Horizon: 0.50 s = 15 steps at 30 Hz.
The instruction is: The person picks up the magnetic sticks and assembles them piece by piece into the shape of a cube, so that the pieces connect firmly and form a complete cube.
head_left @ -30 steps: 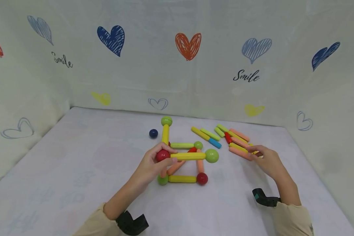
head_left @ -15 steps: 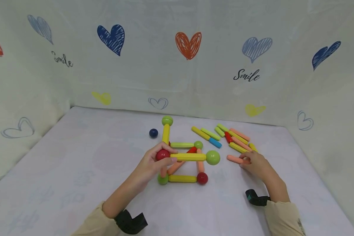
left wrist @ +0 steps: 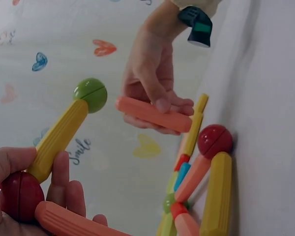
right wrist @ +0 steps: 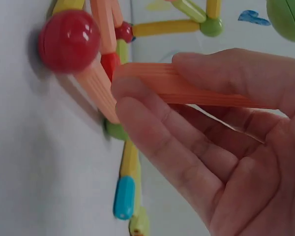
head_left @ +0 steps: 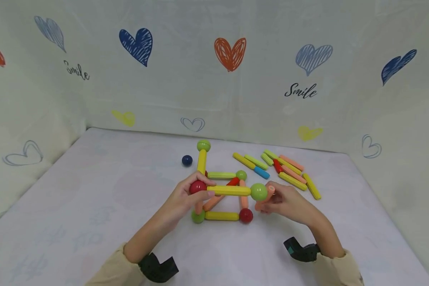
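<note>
My left hand (head_left: pixel 184 196) grips a red ball (left wrist: pixel 21 196) at an upper corner of a frame built from balls and rods. From that ball a yellow rod (head_left: pixel 229 190) runs right to a green ball (head_left: pixel 259 192), raised over the table. An orange rod (left wrist: pixel 78 221) also joins the red ball. My right hand (head_left: pixel 289 202) pinches a loose orange rod (right wrist: pixel 157 81) between thumb and fingers, close by the green ball; in the left wrist view a gap shows between them. Below lies the frame's base, with a yellow rod (head_left: pixel 221 216) and another red ball (head_left: pixel 246 215) at its front.
Several loose rods (head_left: pixel 293 180) in yellow, green, orange and red lie at the back right, with a blue one (head_left: pixel 261 172) beside them. A dark blue ball (head_left: pixel 187 160) sits behind the frame. The frame's rear-left yellow upright (head_left: pixel 201 161) carries a green ball on top.
My right hand has drawn an orange rod out of the pile and brought it left and up to the green ball. My left hand keeps its grip in place.
</note>
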{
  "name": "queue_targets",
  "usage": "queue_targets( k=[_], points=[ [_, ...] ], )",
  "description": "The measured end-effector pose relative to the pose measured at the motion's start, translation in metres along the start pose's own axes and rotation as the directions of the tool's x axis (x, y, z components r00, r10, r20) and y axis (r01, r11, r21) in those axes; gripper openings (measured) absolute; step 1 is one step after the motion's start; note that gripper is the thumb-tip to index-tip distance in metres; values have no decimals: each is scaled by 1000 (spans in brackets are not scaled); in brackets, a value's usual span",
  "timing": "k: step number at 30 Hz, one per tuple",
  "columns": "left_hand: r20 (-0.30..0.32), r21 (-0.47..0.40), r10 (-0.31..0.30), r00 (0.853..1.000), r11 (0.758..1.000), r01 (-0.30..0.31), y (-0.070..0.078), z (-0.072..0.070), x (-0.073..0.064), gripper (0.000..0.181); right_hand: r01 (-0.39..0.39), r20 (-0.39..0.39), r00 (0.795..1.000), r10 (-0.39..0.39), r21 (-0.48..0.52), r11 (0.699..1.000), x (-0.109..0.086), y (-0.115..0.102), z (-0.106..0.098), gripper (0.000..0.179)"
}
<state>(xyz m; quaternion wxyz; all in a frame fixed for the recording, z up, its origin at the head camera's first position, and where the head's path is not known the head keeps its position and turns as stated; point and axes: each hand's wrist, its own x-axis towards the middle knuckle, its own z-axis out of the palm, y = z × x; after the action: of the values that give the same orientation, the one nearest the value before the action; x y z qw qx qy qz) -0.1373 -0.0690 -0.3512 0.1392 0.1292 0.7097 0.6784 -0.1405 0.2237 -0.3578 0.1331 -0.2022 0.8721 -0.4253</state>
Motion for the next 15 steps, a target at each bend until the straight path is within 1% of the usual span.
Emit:
queue_targets(
  k=[2,5,9,12,15],
  points=[
    [1,-8,1,1000,1000,-1,0,0,0,23,34,23,999,-34,10,999,2,-4,6,29],
    [6,-13,5,1000,1000,-5,1,-1,-1,24,62,44,997,-62,1,998,4,-8,14,25],
    [16,-17,14,1000,1000,-13,1,-1,-2,24,97,59,994,-96,-20,995,7,-12,21,14],
    [23,-10,25,999,1000,-25,0,-1,-2,24,111,59,992,-109,-40,993,7,-15,25,5],
    [21,3,28,999,1000,-28,0,-1,-1,24,109,55,993,-105,-65,992,7,-18,27,4]
  ],
)
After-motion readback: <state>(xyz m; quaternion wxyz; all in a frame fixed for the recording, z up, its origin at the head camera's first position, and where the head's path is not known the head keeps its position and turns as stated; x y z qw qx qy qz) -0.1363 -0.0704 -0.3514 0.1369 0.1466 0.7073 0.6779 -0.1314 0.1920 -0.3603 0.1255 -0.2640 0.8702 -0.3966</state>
